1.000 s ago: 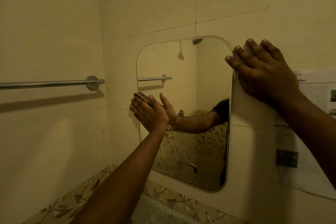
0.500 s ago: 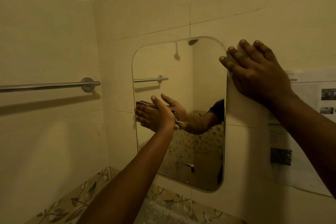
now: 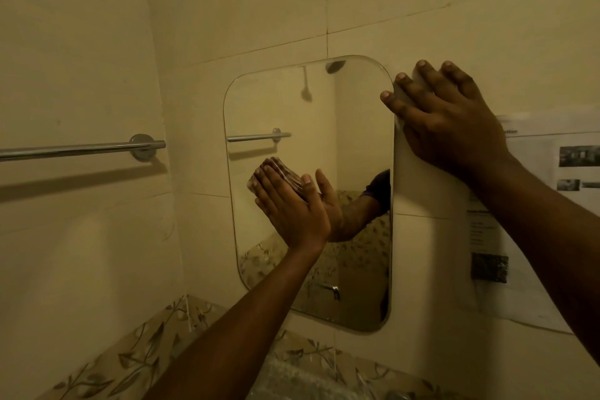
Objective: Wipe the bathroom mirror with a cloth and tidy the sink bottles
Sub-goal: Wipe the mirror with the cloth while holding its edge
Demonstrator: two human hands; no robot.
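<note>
A rounded rectangular mirror hangs on the cream tiled wall. My left hand presses a folded striped cloth flat against the glass, left of its middle, fingers pointing up and left. Only the cloth's top edge shows past my fingers. My right hand lies flat, fingers spread, over the mirror's upper right edge and the wall beside it. The mirror reflects my left hand and forearm. No bottles are in view.
A chrome towel bar is fixed to the left wall. A printed paper sheet is stuck to the wall right of the mirror. A leaf-patterned tile border runs below. A tap shows in the reflection.
My left hand has slid the cloth to the right and a little up across the glass. My right hand has stayed on the mirror's upper right edge.
</note>
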